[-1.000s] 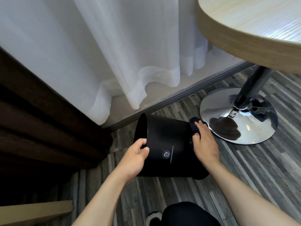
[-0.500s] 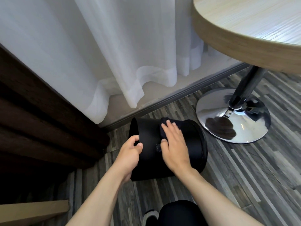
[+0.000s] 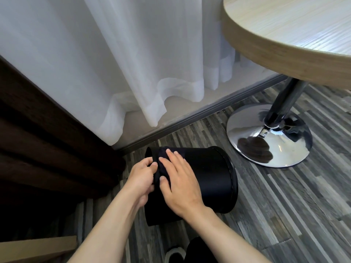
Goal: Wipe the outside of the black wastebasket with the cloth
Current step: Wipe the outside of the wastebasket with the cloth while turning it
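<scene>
Now the right hand (image 3: 180, 179), fingers spread flat on the dark cloth (image 3: 163, 168), has swept left across the black wastebasket (image 3: 209, 171), lying sideways on the floor near the curtain. The left hand (image 3: 141, 175), fingers curled around the rim at the left end, steadies it, so that stretch of wall looks wiped.

Both forearms are showing bare, no sleeves, no watch or rings in view. Left hand (image 3: 141, 176) and right hand (image 3: 180, 180) are showing bare too, nails short & unpainted. At bottom edge a knee in black fabric (image 3: 201, 251) is poking into frame, w/ a shoe (image 3: 173, 255) beside it, showing a white rim around a dark top, mostly cut off.
</scene>
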